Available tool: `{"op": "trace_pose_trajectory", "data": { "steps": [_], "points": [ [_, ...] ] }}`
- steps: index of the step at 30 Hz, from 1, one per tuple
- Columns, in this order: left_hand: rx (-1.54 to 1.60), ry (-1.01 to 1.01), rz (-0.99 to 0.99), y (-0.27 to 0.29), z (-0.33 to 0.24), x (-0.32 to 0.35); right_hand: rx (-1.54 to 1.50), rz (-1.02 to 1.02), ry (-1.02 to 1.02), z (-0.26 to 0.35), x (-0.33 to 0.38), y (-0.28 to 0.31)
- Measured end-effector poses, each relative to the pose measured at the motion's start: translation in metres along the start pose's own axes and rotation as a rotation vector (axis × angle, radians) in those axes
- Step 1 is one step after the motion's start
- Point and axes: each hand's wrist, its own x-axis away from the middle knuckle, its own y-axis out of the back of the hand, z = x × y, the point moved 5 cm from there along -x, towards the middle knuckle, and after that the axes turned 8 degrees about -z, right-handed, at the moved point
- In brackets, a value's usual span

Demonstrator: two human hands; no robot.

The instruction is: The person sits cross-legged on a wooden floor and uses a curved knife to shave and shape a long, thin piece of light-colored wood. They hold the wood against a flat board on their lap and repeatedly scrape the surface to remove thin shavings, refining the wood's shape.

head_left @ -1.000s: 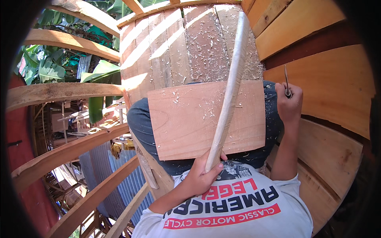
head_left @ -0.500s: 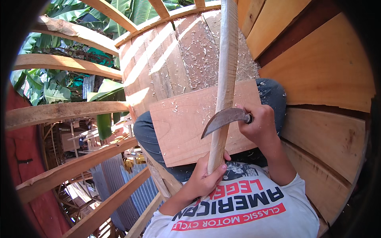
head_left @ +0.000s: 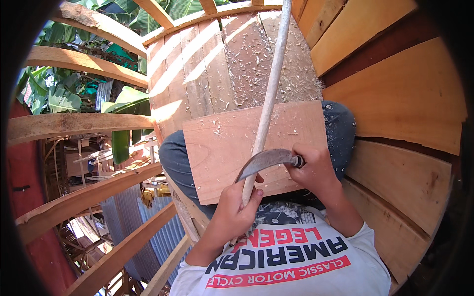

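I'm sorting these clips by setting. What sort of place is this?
Probably a raised, open-sided wooden hut used for woodworking: plank floor strewn with shavings, bare rail beams, banana leaves outside.

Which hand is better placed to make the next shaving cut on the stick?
Right. The right hand already grips the curved knife, whose blade lies across the stick. The left hand is wrapped around the stick's lower end, steadying it.

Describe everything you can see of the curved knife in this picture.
The curved knife has a dull grey, sickle-shaped metal blade, its point toward the person's left. The right hand hides its handle. The blade lies across the pale, peeled wooden stick, just above the left hand holding that stick, over a flat board on the lap.
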Motion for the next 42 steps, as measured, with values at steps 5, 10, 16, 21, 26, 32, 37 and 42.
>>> {"op": "trace_pose_trajectory", "data": {
  "steps": [5,10,16,21,26,32,37,42],
  "points": [
    [-0.009,0.142,0.089,-0.012,-0.008,0.004,-0.118,-0.005,-0.076,0.0,-0.005,0.009],
    [-0.085,0.144,0.053,-0.005,0.007,0.001,0.022,0.018,-0.148,0.0,-0.021,0.016],
    [-0.087,0.07,-0.005,0.006,0.011,-0.005,-0.094,0.161,0.07,0.024,-0.007,0.002],
    [-0.022,0.14,0.031,0.015,0.02,-0.007,-0.141,-0.159,-0.292,-0.01,-0.022,0.02],
    [0.033,0.147,0.076,0.013,0.042,-0.015,-0.001,0.042,0.051,0.037,-0.013,0.008],
    [0.119,0.168,0.06,0.014,0.058,-0.013,0.033,0.198,0.048,0.034,-0.002,-0.007],
    [0.143,0.154,0.084,0.015,0.068,-0.016,0.111,0.155,0.072,0.027,-0.001,-0.009],
    [0.133,0.138,0.119,0.021,0.063,-0.021,0.364,0.064,0.293,0.025,-0.01,-0.007]
  ]
}}
